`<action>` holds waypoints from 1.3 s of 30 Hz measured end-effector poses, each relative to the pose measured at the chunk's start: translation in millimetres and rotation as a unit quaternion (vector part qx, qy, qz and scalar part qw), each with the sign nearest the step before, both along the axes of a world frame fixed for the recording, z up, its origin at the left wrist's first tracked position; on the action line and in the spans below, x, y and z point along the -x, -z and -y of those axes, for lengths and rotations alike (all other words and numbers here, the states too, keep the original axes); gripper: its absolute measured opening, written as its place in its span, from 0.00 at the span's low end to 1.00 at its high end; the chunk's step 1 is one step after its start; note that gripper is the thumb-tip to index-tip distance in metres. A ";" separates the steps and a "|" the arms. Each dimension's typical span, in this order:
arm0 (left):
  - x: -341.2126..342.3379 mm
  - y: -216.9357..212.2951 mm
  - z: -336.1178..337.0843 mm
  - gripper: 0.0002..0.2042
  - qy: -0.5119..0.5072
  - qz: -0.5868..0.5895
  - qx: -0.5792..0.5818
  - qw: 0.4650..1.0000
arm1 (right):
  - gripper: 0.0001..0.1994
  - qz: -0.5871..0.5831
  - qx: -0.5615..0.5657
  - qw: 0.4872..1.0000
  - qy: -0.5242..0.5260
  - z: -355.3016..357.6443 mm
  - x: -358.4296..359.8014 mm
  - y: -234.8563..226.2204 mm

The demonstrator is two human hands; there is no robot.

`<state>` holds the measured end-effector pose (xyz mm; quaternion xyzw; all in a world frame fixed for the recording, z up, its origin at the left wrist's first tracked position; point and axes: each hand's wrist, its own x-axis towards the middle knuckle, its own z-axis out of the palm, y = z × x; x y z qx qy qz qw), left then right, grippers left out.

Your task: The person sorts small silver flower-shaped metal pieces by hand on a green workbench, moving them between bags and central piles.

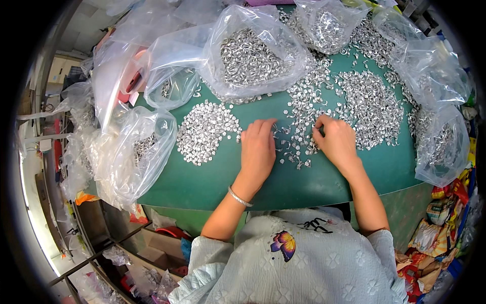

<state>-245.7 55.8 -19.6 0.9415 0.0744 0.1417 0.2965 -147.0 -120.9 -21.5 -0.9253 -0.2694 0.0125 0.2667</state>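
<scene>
Small silver metal pieces lie in loose heaps on a green tabletop (304,187). My left hand (258,147) rests between a heap of flower-shaped pieces (205,129) and a scattered middle strip of mixed pieces (301,109). Its fingers are bent and pressed together, their tips at the edge of the strip; anything in them is hidden. On the strip's other side, my right hand (335,141) is closed in a pinch over the pieces, and what it holds is too small to name. Just beyond it spreads a heap of curved, hook-like pieces (372,109).
A large clear plastic bag (253,61) full of curved pieces stands at the back, beside another filled bag (329,28). More clear bags crowd the left (136,157) and right (443,147) edges. Compartmented shelving (157,245) is at lower left; colourful packages (435,223) lie at lower right.
</scene>
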 end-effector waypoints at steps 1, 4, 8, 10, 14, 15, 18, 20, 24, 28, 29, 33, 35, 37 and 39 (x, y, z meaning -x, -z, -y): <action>1.0 -0.9 0.2 0.15 -0.005 0.008 0.006 1.000 | 0.07 -0.064 -0.056 0.996 0.000 5.5 -2.8 1.0; 9.4 2.4 -2.3 0.14 0.007 0.011 0.019 1.000 | 0.05 -0.274 -0.290 0.917 -0.007 20.9 -6.6 1.5; 17.1 -2.0 -1.3 0.13 -0.009 0.018 0.027 0.999 | 0.04 -0.529 -0.556 0.641 0.015 48.5 -11.6 4.2; 20.5 -6.3 -0.7 0.13 -0.026 0.017 0.018 0.999 | 0.05 -0.544 -0.596 0.589 0.043 52.7 -9.2 -2.8; 24.0 -10.0 0.9 0.14 -0.013 -0.011 0.021 1.000 | 0.06 -0.554 -0.572 0.604 0.050 68.0 -12.5 5.4; 24.0 -11.9 3.2 0.15 -0.008 -0.015 0.017 1.000 | 0.07 -0.558 -0.554 0.615 0.058 68.5 -12.9 5.0; 17.8 -9.9 14.3 0.15 0.042 -0.006 0.018 0.999 | 0.08 -0.501 -0.432 0.746 0.078 72.9 -11.1 -3.4; 10.8 -5.7 26.4 0.15 0.086 0.007 0.024 0.996 | 0.08 -0.398 -0.342 0.849 0.069 67.7 -4.4 -6.9; -4.1 0.3 51.6 0.15 0.131 0.001 0.002 0.991 | 0.06 -0.021 -0.091 0.994 -0.049 40.5 16.3 -15.8; 1.9 2.7 52.3 0.14 0.112 -0.039 -0.024 0.993 | 0.07 0.014 0.033 0.993 -0.115 25.4 27.0 -3.1; 5.2 4.0 48.5 0.14 0.108 -0.026 -0.021 0.994 | 0.06 0.014 0.019 0.994 -0.111 25.2 25.8 -2.5; 12.5 -2.9 39.0 0.12 0.092 -0.018 -0.019 0.995 | 0.04 -0.117 -0.096 0.987 -0.060 36.6 18.2 -11.3; 8.3 -5.1 39.0 0.12 0.085 -0.007 0.008 0.996 | 0.04 -0.300 -0.254 0.919 -0.032 53.9 13.3 -8.4; 0.5 -5.0 43.0 0.12 0.094 0.007 0.024 0.995 | 0.05 -0.505 -0.457 0.732 -0.009 75.3 11.2 -0.8; -11.2 -3.2 49.4 0.12 0.116 0.021 0.020 0.993 | 0.07 -0.542 -0.567 0.620 0.006 88.3 12.0 -0.2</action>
